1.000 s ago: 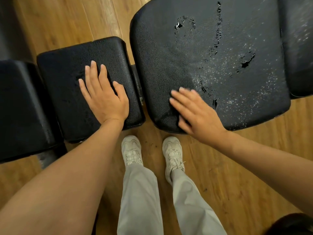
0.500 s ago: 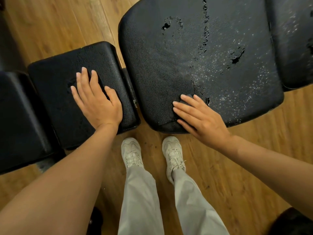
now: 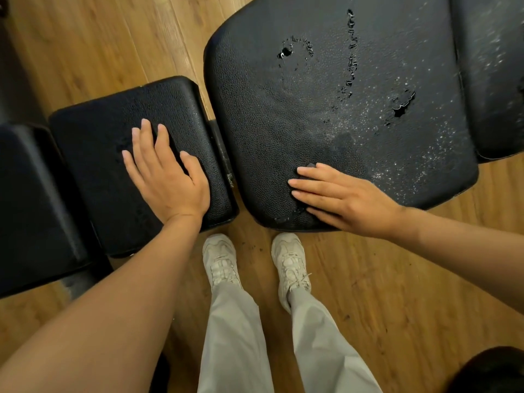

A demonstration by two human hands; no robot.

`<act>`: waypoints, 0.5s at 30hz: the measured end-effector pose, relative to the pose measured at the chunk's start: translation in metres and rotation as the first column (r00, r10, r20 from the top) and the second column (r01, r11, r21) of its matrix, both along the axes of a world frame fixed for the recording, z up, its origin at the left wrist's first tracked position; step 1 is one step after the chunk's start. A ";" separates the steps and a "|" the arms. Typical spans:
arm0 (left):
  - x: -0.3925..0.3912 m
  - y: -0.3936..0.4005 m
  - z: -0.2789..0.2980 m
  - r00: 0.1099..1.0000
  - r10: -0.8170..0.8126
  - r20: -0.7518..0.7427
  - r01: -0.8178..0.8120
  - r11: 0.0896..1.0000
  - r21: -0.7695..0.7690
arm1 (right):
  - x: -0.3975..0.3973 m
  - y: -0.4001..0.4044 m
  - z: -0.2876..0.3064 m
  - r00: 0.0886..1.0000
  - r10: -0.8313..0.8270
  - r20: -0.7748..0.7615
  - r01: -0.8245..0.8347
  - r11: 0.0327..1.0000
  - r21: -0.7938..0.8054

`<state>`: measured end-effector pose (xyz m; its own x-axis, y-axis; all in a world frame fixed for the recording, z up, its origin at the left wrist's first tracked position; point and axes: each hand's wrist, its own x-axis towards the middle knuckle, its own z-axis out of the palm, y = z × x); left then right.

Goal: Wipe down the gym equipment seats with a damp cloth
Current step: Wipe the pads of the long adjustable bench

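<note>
Cloth (image 3: 309, 165) is what you have least of in view: only a dark grey corner shows, just past the fingertips of your right hand (image 3: 343, 198), the rest hidden under the flat palm. That grip is open, fingers straight and pressing the cloth onto the near left corner of the large seat pad (image 3: 354, 114). Your left hand (image 3: 167, 177) is also open, lying flat on the small seat pad (image 3: 113, 154) beside it and holding nothing.

Expect the cloth to be soft, limp and light; being damp, it should cling to the pebbled vinyl and drag rather than slide. Spread your fingers over it so it does not bunch up or slip out from under the palm.

The large pad looks firm but worn. Beyond your right fingertips there are torn holes and a cracked, flaking line in the vinyl, with pale specks scattered to the right. Those edges will likely snag the cloth and peel further, so go lightly there.
</note>
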<state>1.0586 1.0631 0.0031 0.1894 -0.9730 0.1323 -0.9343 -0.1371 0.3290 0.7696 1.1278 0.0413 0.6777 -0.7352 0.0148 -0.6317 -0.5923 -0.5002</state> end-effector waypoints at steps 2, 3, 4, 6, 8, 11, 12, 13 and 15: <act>0.000 0.000 0.000 1.000 0.002 0.003 -0.002 1.000 0.005 | -0.003 -0.024 -0.003 1.000 0.011 -0.004 -0.011 1.000 -0.011; 0.000 0.000 0.000 1.000 0.002 0.005 -0.002 1.000 0.003 | -0.004 -0.040 -0.006 1.000 -0.010 -0.009 0.010 1.000 -0.028; 0.000 0.000 0.000 1.000 0.001 0.008 -0.001 1.000 0.000 | -0.004 -0.056 -0.008 0.999 -0.045 -0.013 0.044 0.998 -0.051; -0.001 0.000 0.000 1.000 -0.006 0.019 0.006 1.000 -0.004 | 0.000 -0.086 -0.013 0.990 -0.138 -0.011 0.137 0.986 -0.099; -0.001 0.000 0.001 1.000 -0.011 0.027 0.011 1.000 0.001 | 0.006 -0.105 -0.015 0.972 -0.236 0.002 0.235 0.965 -0.118; -0.001 -0.001 0.001 0.999 -0.013 0.033 0.013 1.000 0.017 | 0.013 -0.099 -0.012 0.967 -0.254 0.018 0.255 0.961 -0.108; -0.001 -0.001 0.002 0.999 -0.011 0.035 0.011 1.000 0.022 | 0.013 -0.090 -0.010 0.979 -0.202 0.018 0.203 0.975 -0.089; -0.001 -0.001 0.002 0.999 -0.011 0.039 0.010 1.000 0.024 | 0.013 -0.080 -0.007 0.992 -0.128 0.017 0.129 0.990 -0.063; -0.001 -0.001 0.001 0.999 -0.011 0.046 0.010 1.000 0.025 | 0.012 -0.061 -0.004 0.999 0.039 0.017 -0.039 0.999 -0.008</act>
